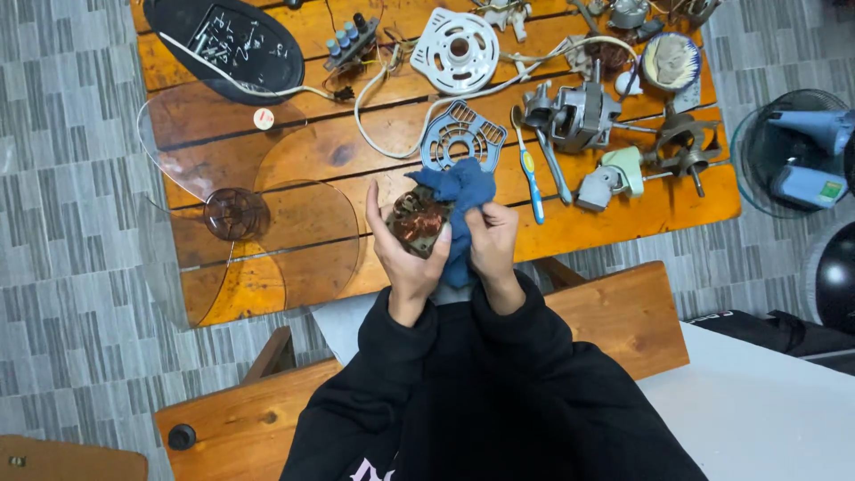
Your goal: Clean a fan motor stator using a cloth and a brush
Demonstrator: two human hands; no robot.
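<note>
While I scan from the left, I note a clear plastic fan blade [240, 214] lying flat on the glossy orange wooden table [623, 223]; left hand [405, 254] closed around a coppery wound motor core [417, 223], held above the table's near edge; right hand [492, 245] pinching a crumpled blue cloth [461, 191] against it; grey metal motor parts [574, 116] farther right; floor of grey patterned tiles [71, 178].
</note>
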